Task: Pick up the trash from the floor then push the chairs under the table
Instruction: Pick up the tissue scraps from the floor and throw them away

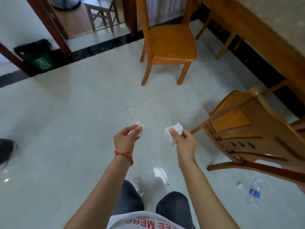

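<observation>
**Both hands hold crumpled tissue above the tiled floor**

The left hand (126,138) is closed around a crumpled white tissue (140,128), pinched between thumb and fingers; a red string bracelet (124,154) circles that wrist. The right hand (184,142) grips a second wad of tissue (173,132) the same way. Both hands are held out in front of the body, level with each other and a little apart, over the pale glossy floor (74,129).

Trash remains on the floor at the near right: a clear plastic bottle (254,192) with a blue label lies on its side, and a small crumpled scrap (239,185) sits just beside it to the left.

One wooden chair (170,43) stands far ahead, pulled clear of the table (264,30), whose long edge runs along the right. A second wooden chair (250,129) stands at the right, nearer, angled away from the table and just right of the right hand.

At the far left, a green bin (39,58) lined with a black bag stands against a door frame. A dark shoe (6,151) shows at the left edge.
</observation>
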`<state>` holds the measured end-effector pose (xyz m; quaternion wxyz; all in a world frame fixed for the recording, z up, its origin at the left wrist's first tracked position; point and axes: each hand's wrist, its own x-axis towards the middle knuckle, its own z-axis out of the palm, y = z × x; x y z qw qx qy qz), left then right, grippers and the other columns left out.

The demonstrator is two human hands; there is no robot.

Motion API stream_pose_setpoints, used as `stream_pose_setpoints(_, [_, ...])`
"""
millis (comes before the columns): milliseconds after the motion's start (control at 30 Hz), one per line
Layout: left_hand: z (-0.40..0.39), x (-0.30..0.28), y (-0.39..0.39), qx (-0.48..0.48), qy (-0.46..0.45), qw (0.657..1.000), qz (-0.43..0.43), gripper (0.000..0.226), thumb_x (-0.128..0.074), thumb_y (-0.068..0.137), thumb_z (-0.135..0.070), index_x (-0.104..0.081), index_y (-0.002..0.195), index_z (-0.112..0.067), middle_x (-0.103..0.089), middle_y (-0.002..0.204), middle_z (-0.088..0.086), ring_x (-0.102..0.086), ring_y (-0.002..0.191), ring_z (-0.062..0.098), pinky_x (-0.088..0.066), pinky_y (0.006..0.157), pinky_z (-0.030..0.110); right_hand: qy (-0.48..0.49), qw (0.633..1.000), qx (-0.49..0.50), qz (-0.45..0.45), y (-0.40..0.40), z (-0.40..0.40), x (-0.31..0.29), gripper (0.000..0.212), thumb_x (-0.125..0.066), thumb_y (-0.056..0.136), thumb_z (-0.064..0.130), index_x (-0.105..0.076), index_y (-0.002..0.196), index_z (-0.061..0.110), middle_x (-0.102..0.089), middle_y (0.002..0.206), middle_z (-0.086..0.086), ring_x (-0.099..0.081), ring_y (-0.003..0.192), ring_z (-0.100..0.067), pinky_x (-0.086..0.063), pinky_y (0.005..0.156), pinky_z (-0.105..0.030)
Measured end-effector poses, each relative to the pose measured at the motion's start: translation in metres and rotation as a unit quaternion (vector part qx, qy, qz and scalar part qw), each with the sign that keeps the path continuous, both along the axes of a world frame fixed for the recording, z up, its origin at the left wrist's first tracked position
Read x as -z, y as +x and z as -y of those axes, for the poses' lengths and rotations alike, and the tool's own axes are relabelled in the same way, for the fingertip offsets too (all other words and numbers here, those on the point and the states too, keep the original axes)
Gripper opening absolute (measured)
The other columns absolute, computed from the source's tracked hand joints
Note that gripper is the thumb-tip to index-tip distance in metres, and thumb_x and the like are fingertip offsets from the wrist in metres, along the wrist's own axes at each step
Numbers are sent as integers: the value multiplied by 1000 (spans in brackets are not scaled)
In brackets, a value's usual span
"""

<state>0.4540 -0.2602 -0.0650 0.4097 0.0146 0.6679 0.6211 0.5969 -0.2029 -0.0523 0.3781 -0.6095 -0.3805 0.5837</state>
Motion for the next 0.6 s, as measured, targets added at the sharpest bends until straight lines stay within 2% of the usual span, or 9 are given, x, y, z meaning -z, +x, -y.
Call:
stream_pose_setpoints(67, [9,-8,-13,-3,-1,1000,-12,7,-71,75,-4,-69,73,-11,-67,79,2,-64,74,12,-52,56,12,-8,1000,-20,1,-12,3,-7,15,-70,78,9,-68,73,23,-63,68,8,-57,61,-2,-45,52,-7])
stream_pose_setpoints(200, [22,-20,-35,-39,1,999,-7,11,-70,75,-3,-69,71,-13,-66,79,2,-63,75,15,-53,56,13,-14,998,-58,11,-33,5,-18,17,-70,77,13,-67,67,26,-61,70,3,-55,60,-6,-43,49,-7])
stream_pose_setpoints(367, [25,-30,-55,-101,11,995,0,11,-69,75,-1,-68,71,-11,-67,80,3,-63,74,14,-53,55,12,-20,993,-117,8,-62,-5,-30,13,-70,77,13,-66,69,23,-58,73,-1,-52,63,-10,-41,54,-14])
stream_pose_setpoints(600, [18,-35,-78,-201,19,979,0,8,-69,76,0,-67,84,-1,-65,82,7,-63,76,15,-53,56,13,-5,975,-223,12,-103,-37,-42,12,-70,77,11,-65,67,17,-50,63,0,-45,56,-11,-36,44,-10])
